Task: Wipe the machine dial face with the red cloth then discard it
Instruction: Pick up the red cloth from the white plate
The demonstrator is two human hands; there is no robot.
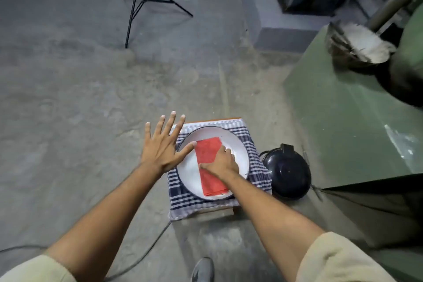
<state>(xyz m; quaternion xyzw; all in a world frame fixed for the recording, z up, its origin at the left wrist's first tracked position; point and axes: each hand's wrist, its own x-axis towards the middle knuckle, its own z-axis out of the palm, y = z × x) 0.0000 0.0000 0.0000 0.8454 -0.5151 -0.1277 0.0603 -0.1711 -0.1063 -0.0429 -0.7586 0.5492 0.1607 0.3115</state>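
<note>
Head cam: the red cloth [209, 162] lies folded in the white bowl [240, 151], long axis running away from the person. The right hand [220, 163] is right on its middle, fingers curled over the right edge, pinching it I think. The left hand [163, 146] hovers beside it, fingers spread.

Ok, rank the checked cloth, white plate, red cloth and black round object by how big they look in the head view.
1. checked cloth
2. white plate
3. red cloth and black round object: too close to call, since the right hand covers part of the red cloth.
</note>
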